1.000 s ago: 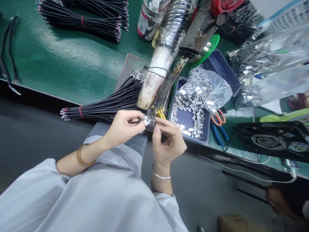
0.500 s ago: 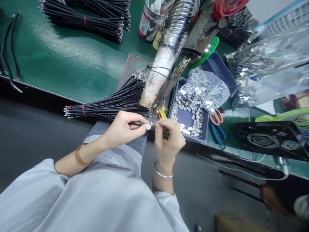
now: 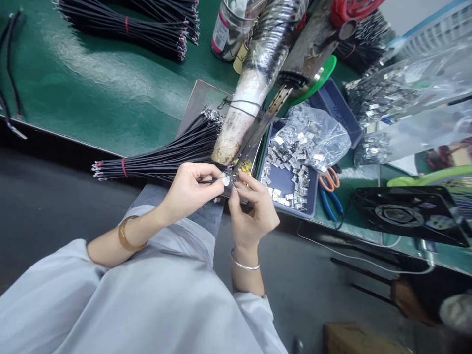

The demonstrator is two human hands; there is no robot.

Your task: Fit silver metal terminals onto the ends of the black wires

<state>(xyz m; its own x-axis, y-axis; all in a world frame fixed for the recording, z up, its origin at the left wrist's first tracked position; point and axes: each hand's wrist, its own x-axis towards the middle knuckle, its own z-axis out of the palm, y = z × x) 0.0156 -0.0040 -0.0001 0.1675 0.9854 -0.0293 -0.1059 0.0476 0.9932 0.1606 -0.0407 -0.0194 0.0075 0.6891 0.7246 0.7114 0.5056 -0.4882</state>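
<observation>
My left hand (image 3: 193, 189) is closed in a pinch on a black cable (image 3: 209, 182), most of which is hidden by the fingers. Something small and white (image 3: 225, 181) sits at its thumb tip. Just to the right, my right hand (image 3: 252, 209) has its thumb and fingers parted around the cable's end, where small metal bits show too blurred to make out. Behind the hands lies a bundle of black cables (image 3: 158, 158), tied with a red band. Beyond the fingertips is something yellow (image 3: 244, 168), beneath a narrow metal bar.
A foil-wrapped duct (image 3: 239, 108) hangs low above the hands. To the right stand a blue tray (image 3: 288, 181) of metal connectors, pliers (image 3: 330, 194) and a black fan (image 3: 409, 214). More cable bundles (image 3: 147, 29) and a jar (image 3: 228, 34) lie further back on the green table (image 3: 96, 98).
My right fingertips have come apart from their pinch on the small metal piece at the cable's end. My left hand keeps its pinch. The view has shifted slightly.
</observation>
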